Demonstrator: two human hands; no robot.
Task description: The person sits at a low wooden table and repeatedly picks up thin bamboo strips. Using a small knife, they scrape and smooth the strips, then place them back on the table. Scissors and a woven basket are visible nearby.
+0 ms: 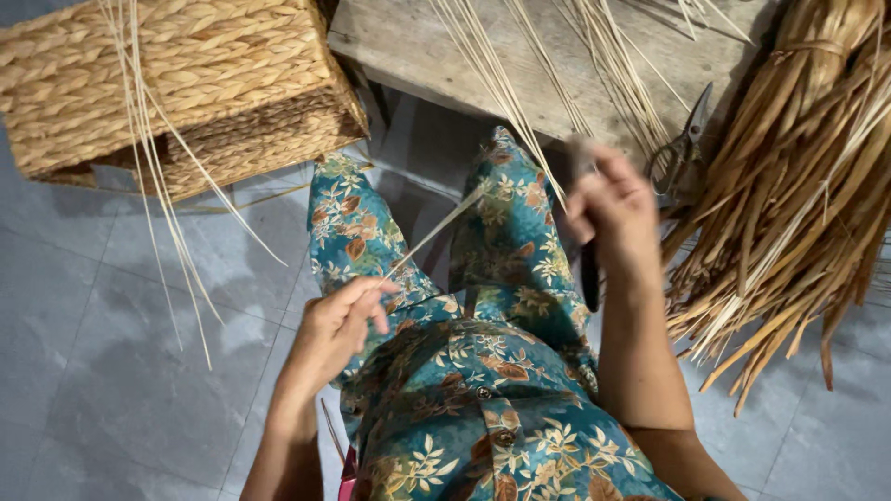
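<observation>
The left hand [339, 325] is over the left knee, and its thumb and fingers pinch the lower end of a thin pale strip [436, 227]. The strip goes tight and straight, up and to the right, to the right hand [613, 209]. The right hand is blurred; its fingers are curled closed around a dark knife [588, 269], whose dark end hangs down below the hand. I cannot tell exactly how the strip meets the knife. Both hands are above the person's lap, which is covered by a teal cloth with flowers.

Just behind the right hand there is a wooden board [408, 46] with more pale strips [501, 83] lying across it. Scissors [682, 153] lie on the board's right part, near the right hand. At the right is a big bundle of dry brown reeds [798, 204]. At the upper left a woven basket [186, 83] stands on the grey tiled floor [93, 371], with some thin strips hanging over it.
</observation>
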